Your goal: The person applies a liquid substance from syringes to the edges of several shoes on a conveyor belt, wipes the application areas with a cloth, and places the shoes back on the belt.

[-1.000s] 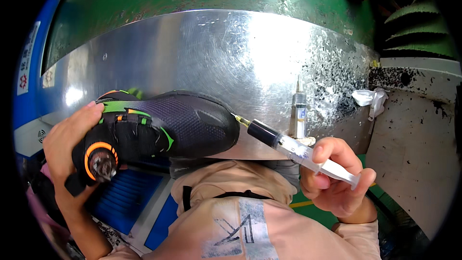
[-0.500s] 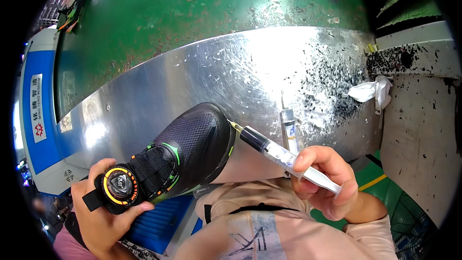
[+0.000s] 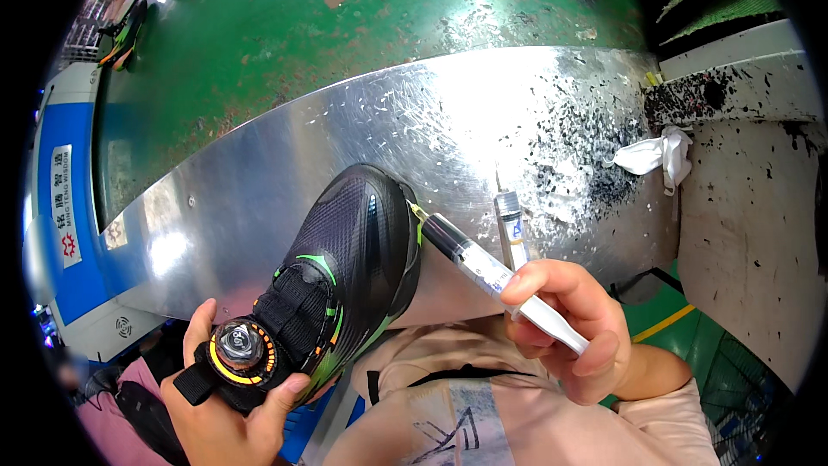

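Note:
A black sneaker [image 3: 345,224] with green and orange accents is tilted up in front of me, its toe pointing away. My left hand [image 3: 228,397] grips it at the heel and collar, beside the round orange-ringed lacing dial. My right hand [image 3: 565,319] holds a syringe [image 3: 483,269] with dark fluid in its front end, fingers round the barrel and plunger. The yellowish needle tip meets the edge of the sole near the toe. A second syringe [image 3: 511,229], with a thin needle, lies on the metal tabletop just beyond my right hand.
The shiny metal table edge [image 3: 259,155] curves round a green surface [image 3: 362,26]. Black stains mark its right side. A crumpled white cloth [image 3: 660,158] lies by the white panel at right. A blue and white machine [image 3: 73,190] stands at left.
The sneaker has turned, so more of its outer side and sole edge shows. My left hand has shifted right with it. The held syringe has moved slightly left, its tip still at the sole edge.

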`<action>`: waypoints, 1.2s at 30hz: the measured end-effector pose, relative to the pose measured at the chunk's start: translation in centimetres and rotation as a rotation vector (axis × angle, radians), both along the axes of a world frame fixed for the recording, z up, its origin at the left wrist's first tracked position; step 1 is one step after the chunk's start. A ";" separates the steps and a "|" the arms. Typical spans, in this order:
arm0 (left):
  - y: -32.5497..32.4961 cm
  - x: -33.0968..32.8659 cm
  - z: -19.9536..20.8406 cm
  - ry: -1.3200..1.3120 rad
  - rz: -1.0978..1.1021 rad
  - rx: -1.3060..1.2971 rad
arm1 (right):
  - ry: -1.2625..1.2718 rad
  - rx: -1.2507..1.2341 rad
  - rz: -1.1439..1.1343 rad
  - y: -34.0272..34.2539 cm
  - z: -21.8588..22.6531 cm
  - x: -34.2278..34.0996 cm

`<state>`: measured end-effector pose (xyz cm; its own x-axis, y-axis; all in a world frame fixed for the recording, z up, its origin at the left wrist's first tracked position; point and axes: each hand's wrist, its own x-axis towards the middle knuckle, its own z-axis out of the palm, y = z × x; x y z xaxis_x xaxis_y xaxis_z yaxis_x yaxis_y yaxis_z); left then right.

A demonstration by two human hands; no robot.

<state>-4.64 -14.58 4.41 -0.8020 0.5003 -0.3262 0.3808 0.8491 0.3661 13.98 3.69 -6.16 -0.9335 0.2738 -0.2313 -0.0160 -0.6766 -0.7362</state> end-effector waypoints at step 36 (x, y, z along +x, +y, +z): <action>0.9 3.7 -1.5 0.256 -0.158 0.035 | 0.083 0.713 0.017 -6.9 0.3 2.0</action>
